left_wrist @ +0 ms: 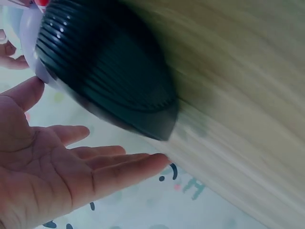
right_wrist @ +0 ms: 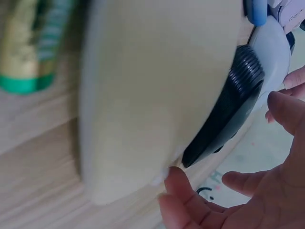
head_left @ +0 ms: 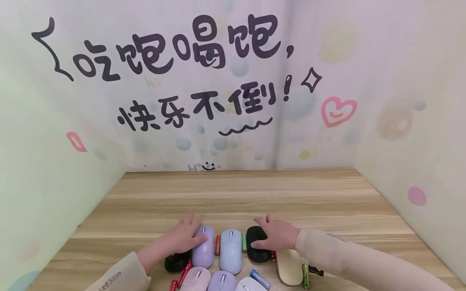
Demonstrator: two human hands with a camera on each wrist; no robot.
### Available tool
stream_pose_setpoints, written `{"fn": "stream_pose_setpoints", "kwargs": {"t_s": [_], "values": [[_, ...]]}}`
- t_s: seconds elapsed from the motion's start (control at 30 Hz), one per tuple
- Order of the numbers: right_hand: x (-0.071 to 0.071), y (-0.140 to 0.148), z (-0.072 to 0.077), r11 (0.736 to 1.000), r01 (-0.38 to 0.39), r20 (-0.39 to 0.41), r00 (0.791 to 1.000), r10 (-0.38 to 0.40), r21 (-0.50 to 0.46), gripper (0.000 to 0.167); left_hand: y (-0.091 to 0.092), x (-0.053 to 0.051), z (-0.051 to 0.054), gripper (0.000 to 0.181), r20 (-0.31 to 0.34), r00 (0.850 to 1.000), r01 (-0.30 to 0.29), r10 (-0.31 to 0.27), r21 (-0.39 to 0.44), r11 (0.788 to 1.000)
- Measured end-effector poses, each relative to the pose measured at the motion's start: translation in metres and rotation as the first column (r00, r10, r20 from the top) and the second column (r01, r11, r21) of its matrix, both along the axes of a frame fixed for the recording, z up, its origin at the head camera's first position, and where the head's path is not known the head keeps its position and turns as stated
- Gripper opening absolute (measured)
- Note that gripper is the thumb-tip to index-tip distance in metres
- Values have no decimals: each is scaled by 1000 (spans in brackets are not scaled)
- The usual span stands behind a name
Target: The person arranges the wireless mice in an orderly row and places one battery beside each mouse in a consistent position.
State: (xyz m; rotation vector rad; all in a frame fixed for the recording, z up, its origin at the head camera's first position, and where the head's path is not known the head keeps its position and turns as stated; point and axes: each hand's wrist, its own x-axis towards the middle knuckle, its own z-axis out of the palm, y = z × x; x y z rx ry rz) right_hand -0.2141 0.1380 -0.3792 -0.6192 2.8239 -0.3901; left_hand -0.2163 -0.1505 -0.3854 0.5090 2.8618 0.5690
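Observation:
My left hand (head_left: pixel 182 236) reaches over a black computer mouse (head_left: pixel 176 263) and a purple mouse (head_left: pixel 203 251), fingers extended. In the left wrist view its thumb tip meets the edge of the purple mouse (left_wrist: pixel 29 43); the ribbed black mouse (left_wrist: pixel 107 62) lies beside the palm. My right hand (head_left: pixel 279 235) is spread over another black mouse (head_left: pixel 260 255), partly covering it; I cannot tell whether it touches. In the right wrist view its fingertips are close to the end of a cream mouse (right_wrist: pixel 152 105). A light blue mouse (head_left: pixel 231 256) stands between the hands.
Batteries lie among the mice: a red one (head_left: pixel 217 244), a green one (head_left: pixel 244 242), a blue one (head_left: pixel 260 279) and a green-and-gold one (head_left: pixel 306 277). Nearer the front are a pink mouse (head_left: pixel 195 279), a second purple mouse (head_left: pixel 222 281) and a white mouse (head_left: pixel 250 285). Printed curtains border the wooden table (head_left: pixel 236 190).

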Motion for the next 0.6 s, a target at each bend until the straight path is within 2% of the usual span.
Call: {"fn": "stream_pose_setpoints", "kwargs": {"t_s": [0.23, 0.47, 0.6], "values": [[3, -18, -2, 999, -44, -3, 999, 44, 18, 70, 4, 2, -2, 64, 52, 998, 18, -17, -22, 1000], [3, -23, -7, 999, -34, 8, 999, 34, -16, 67, 7, 2, -1, 59, 109, 994, 23, -22, -14, 1000], [2, -26, -7, 999, -31, 5, 1000, 31, 30, 71, 6, 2, -1, 57, 113, 993, 30, -27, -17, 999]]}}
